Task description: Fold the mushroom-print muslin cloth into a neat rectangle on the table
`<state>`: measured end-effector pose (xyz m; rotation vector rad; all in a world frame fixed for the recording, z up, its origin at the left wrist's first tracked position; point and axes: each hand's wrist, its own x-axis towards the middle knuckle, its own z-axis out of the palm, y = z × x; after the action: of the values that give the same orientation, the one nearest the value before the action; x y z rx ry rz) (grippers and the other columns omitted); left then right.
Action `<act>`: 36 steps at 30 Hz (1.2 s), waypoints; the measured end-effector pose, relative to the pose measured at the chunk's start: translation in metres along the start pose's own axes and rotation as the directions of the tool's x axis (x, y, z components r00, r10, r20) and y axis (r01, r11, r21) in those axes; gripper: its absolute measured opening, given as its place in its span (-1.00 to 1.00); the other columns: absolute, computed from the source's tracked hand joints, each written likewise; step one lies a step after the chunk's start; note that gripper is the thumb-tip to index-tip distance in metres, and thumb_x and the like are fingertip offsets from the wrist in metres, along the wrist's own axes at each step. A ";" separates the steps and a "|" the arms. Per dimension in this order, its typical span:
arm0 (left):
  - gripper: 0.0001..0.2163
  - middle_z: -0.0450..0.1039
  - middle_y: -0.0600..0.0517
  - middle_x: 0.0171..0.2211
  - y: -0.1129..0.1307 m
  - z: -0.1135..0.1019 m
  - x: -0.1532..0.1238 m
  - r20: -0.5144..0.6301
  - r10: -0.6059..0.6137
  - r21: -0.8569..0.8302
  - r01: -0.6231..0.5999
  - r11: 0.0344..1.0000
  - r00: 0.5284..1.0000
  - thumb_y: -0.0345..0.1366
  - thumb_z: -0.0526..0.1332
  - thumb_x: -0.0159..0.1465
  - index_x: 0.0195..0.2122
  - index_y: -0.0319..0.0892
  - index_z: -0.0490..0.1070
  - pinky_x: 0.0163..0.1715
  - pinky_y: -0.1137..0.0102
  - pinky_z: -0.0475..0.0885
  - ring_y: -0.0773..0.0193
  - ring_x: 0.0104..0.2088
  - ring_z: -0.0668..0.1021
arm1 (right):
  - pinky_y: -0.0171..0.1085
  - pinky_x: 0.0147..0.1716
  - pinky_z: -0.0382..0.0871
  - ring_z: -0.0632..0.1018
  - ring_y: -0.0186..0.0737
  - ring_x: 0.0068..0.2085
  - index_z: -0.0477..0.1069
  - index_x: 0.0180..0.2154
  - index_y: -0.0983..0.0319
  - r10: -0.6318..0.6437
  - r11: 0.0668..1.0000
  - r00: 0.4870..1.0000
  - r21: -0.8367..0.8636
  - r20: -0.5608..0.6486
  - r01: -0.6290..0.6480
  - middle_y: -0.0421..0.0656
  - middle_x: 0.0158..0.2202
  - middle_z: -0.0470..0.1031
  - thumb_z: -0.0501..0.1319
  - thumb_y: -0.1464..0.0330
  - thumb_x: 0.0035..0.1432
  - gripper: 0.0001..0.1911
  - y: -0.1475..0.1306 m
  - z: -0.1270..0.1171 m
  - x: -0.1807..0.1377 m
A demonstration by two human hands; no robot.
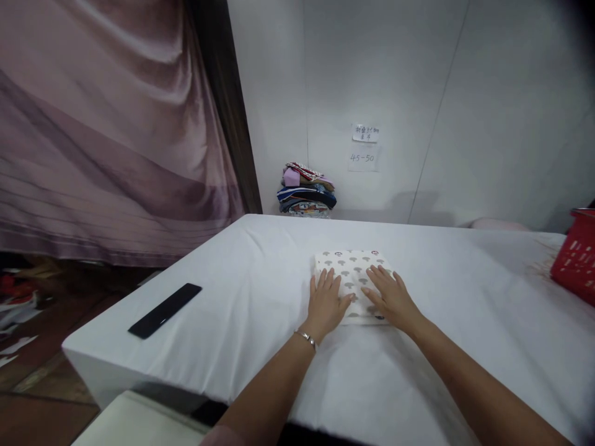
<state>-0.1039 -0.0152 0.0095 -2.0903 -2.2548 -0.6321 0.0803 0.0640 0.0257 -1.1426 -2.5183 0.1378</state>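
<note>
A folded white cloth with a grey mushroom print lies on the white table in front of me. My left hand lies flat on the cloth's near left part, fingers stretched out, with a thin bracelet at the wrist. My right hand lies flat on the cloth's near right part, fingers spread. Both palms press down on the fabric and neither hand grips anything.
A black phone lies near the table's left corner. A stack of folded clothes sits at the far edge against the wall. A red basket stands at the right edge. A purple curtain hangs to the left.
</note>
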 end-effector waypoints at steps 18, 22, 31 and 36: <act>-0.36 -0.09 -0.07 0.33 -0.014 0.003 0.024 0.181 -0.056 0.022 0.053 0.998 0.982 0.14 -0.17 0.29 0.25 -0.18 0.05 0.27 0.08 -0.17 0.06 0.32 -0.07 | 0.12 0.18 -0.07 -0.03 0.03 0.32 0.16 0.19 0.16 0.097 0.993 0.972 -0.088 0.215 -0.080 -0.04 0.32 0.00 -0.19 0.00 0.26 -0.39 0.040 0.019 0.045; -0.35 -0.17 -0.02 0.35 -0.021 0.013 0.021 0.203 -0.079 -0.018 0.085 0.996 0.976 0.13 -0.18 0.29 0.29 -0.15 -0.04 0.27 0.10 -0.16 0.10 0.33 -0.14 | 0.10 0.19 -0.07 -0.02 0.00 0.32 0.12 0.20 0.15 0.141 0.987 0.961 -0.104 0.237 -0.120 -0.06 0.33 -0.03 -0.19 0.02 0.26 -0.40 0.053 0.032 0.040; -0.41 -0.12 -0.06 0.33 -0.018 -0.002 0.076 0.160 -0.124 0.012 0.123 0.992 0.979 0.10 -0.15 0.29 0.22 -0.16 0.11 0.26 0.08 -0.19 0.07 0.32 -0.08 | 0.08 0.17 0.00 -0.01 0.00 0.31 0.14 0.20 0.15 0.128 0.990 0.970 -0.082 0.204 -0.114 -0.03 0.32 0.00 -0.14 0.07 0.26 -0.44 0.065 0.029 0.081; -0.36 -0.18 -0.06 0.35 -0.026 0.018 0.089 0.210 -0.131 0.022 0.130 0.991 0.969 0.12 -0.17 0.28 0.27 -0.17 0.00 0.26 0.06 -0.19 0.07 0.33 -0.12 | 0.14 0.16 0.00 -0.02 -0.01 0.32 0.11 0.21 0.20 0.114 0.991 0.968 -0.098 0.224 -0.094 0.00 0.32 -0.03 -0.16 0.09 0.28 -0.44 0.073 0.042 0.092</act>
<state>-0.1338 0.0745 0.0099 -2.1113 -2.5186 -0.4202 0.0611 0.1842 -0.0036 -1.3651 -2.6867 0.2000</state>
